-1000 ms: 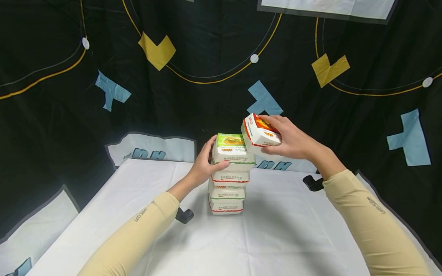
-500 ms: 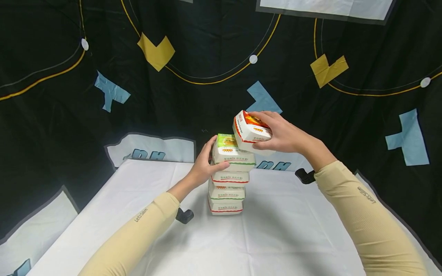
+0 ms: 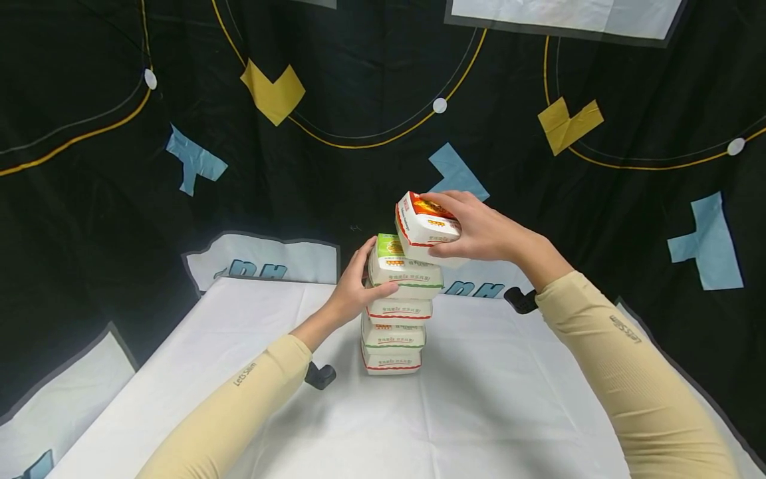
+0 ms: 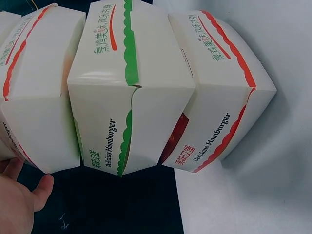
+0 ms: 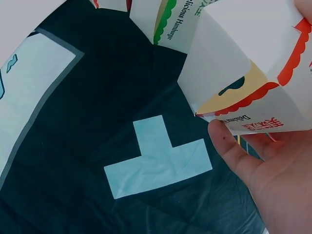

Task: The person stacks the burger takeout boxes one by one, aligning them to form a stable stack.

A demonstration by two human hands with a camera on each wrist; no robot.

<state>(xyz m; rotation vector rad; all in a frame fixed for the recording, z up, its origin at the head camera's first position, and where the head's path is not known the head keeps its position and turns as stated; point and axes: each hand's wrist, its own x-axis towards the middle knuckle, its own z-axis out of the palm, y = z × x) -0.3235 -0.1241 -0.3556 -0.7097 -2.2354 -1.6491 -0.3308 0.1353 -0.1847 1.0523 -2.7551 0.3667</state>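
A stack of several white hamburger boxes, with red and green scalloped bands by turns, stands on the white table (image 3: 479, 412). My left hand (image 3: 353, 289) grips the green-topped hamburger box (image 3: 403, 279) at the top, its thumb across the front and fingers along the left side. In the left wrist view, fingertips (image 4: 44, 190) reach beside a red-banded box (image 4: 41, 131). My right hand (image 3: 487, 226) holds a red-topped hamburger box (image 3: 426, 233) from its right side. That box is tilted and overlaps the right part of the green top in the head view.
A black cloth backdrop (image 3: 359, 179) with yellow and blue taped shapes hangs behind the table. White panels (image 3: 275, 259) with blue lettering stand along the table's back edge. The stack leans slightly, its upper boxes offset to the right.
My right hand has carried the red-topped box leftward, farther over the green-topped box. The left hand has stayed in place on the stack.
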